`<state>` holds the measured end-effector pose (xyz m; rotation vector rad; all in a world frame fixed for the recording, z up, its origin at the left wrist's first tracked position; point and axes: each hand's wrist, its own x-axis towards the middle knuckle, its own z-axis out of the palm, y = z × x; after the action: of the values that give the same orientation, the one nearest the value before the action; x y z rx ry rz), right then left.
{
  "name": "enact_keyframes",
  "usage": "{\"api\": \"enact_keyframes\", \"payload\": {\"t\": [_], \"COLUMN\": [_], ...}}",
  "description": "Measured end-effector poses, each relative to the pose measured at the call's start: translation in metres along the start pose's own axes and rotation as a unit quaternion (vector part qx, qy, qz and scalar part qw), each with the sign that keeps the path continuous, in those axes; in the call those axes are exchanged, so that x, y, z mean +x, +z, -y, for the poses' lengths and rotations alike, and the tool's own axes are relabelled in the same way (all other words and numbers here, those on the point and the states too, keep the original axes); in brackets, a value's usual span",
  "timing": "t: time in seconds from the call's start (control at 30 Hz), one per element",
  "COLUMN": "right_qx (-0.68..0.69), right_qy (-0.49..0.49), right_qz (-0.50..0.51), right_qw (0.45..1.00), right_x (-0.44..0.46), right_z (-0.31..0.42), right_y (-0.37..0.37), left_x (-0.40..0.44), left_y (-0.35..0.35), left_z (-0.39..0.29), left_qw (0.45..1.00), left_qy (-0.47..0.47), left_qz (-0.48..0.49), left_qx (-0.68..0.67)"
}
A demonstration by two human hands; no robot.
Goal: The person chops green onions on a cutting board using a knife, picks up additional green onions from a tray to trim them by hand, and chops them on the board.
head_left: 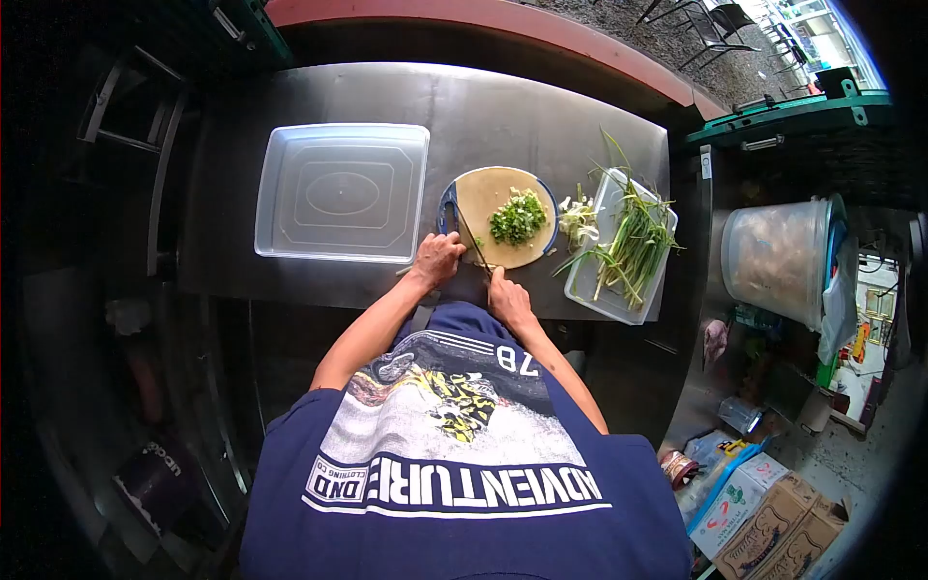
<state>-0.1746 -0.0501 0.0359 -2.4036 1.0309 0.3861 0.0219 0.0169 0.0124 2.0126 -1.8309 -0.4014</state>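
Note:
A round cutting board [495, 181] with a blue rim lies on the steel table in the head view. Chopped green onion [519, 217] is heaped on its right half. My right hand [509, 297], at the board's near edge, is closed round the handle of a knife [473, 238], whose dark blade slants up and left over the board. My left hand [439, 258] rests at the board's near-left edge with curled fingers; what they hold, if anything, is hidden. Right of the board, whole green onions [633, 246] lie across a white plastic tray [583, 281], with pale onion trimmings [578, 221] beside it.
A large translucent plastic container [274, 193] stands on the steel table [483, 92] to the left. At the right are a clear bucket [773, 259] with a blue-green lid and, lower down, cardboard boxes [773, 532]. A red ledge [483, 27] runs behind the table.

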Motion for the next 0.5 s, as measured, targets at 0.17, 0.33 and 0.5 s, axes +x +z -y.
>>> {"api": "enact_keyframes", "payload": {"t": [0.17, 0.33, 0.5], "right_qx": [0.007, 0.035, 0.05], "right_qy": [0.032, 0.032, -0.003], "right_qz": [-0.038, -0.03, -0.023], "right_qw": [0.999, 0.998, 0.998], "right_x": [0.002, 0.001, -0.006], "right_z": [-0.015, -0.009, 0.001], "right_y": [-0.001, -0.01, -0.009], "left_x": [-0.001, 0.0, 0.001], "left_y": [-0.001, 0.001, -0.001], "left_z": [-0.001, -0.001, -0.003], "left_qw": [1.0, 1.0, 1.0], "left_qy": [0.0, 0.003, 0.009], "left_qz": [0.006, -0.009, -0.004], "left_qx": [-0.018, -0.019, -0.014]}}
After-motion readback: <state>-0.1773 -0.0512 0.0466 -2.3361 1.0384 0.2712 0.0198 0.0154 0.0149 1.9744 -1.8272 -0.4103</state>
